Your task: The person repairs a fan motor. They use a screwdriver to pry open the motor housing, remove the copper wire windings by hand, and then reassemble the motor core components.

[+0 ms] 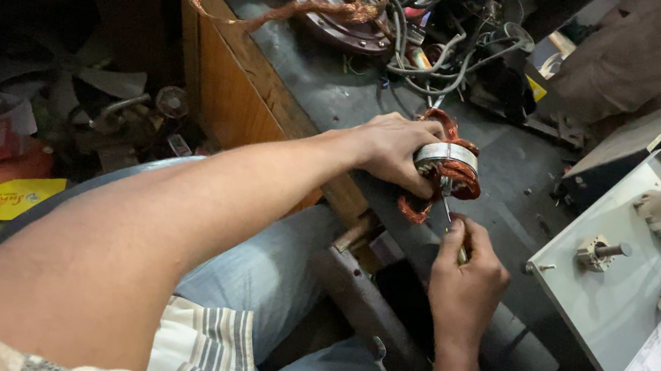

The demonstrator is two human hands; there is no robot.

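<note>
A stator [445, 165], a metal ring wound with copper wire, is gripped on the bench [334, 97] by the left hand [391, 147], fingers curled closed around its rim. Just below the stator, a thin tool [446, 211] is pinched in the tightly closed right hand [465, 273]. The tool's long axis runs up toward the stator, tip touching the windings. The stator's ring stands on edge.

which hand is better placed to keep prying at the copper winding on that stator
Right. The right hand already grips the screwdriver with its tip against the stator winding, while the left hand clamps the stator on the workbench.
</note>
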